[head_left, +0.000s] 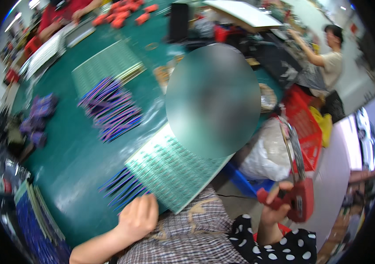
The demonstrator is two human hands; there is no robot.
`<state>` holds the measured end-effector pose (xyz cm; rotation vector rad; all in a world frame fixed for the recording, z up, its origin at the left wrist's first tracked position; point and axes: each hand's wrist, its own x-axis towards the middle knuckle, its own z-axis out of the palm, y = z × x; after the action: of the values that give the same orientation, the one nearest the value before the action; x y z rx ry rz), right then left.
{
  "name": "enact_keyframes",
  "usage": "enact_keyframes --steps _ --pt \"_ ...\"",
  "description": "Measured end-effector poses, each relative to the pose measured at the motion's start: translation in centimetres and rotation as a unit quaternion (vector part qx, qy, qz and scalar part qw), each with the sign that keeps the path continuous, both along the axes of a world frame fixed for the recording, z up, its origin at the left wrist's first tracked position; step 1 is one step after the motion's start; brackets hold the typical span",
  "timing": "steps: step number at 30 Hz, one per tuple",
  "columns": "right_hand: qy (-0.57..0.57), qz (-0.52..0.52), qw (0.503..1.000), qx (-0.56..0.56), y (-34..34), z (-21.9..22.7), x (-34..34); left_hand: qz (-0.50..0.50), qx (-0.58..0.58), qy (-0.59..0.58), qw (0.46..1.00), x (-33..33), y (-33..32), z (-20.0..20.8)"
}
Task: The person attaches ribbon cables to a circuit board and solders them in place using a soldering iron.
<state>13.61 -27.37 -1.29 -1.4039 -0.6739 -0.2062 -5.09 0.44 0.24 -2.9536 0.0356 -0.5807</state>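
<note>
My right hand (275,210) is wrapped round the red handle of what looks like a hacksaw (301,201), its long grey metal frame pointing up and away. It is held off the table's right edge. My left hand (140,215) is curled closed at the near table edge; whatever its fingers hold is hidden. Just beyond it lie several thin blue strips (125,187), fanned out beside a light green patterned panel (176,171), which resembles a circuit board sheet. A blurred round patch covers the panel's far part.
On the green table (75,165) lie a pile of purple-blue strips (110,110), a stack of green panels (106,66), purple bundles (40,116) and orange pieces (119,13). A white bag (269,149), blue bin (242,180) and red crate (304,127) stand right. Two other people are beyond.
</note>
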Motion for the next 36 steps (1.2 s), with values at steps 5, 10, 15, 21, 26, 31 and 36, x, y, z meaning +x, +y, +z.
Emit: enact_keyframes --steps 5,10,15,21,26,31,36 --pt "0.05 -0.103 0.992 -0.049 6.0 1.7 7.9 0.044 0.011 0.015 0.999 -0.4 -0.2 1.1" --pt "0.004 -0.148 0.989 -0.008 1.7 -0.9 7.8 0.112 -0.109 0.014 0.988 2.5 3.1 3.8" --pt "0.047 -0.141 0.989 -0.002 1.5 -1.8 5.6 0.126 -0.209 -0.095 0.965 7.7 11.6 3.2" --pt "0.069 -0.149 0.986 -0.007 -0.4 -1.7 3.6 0.195 -0.18 -0.027 0.964 10.4 13.2 1.4" --pt "0.078 -0.157 0.984 -0.015 -1.6 -1.1 2.5 0.203 -0.149 0.015 0.968 10.2 13.4 0.6" --pt "0.074 -0.166 0.983 0.008 -1.3 -0.7 1.9 0.186 -0.384 -0.117 0.897 8.9 13.2 1.7" --pt "0.028 -0.167 0.985 0.006 -3.5 -0.4 -0.5 0.149 -0.645 -0.041 0.748 4.9 7.4 6.4"
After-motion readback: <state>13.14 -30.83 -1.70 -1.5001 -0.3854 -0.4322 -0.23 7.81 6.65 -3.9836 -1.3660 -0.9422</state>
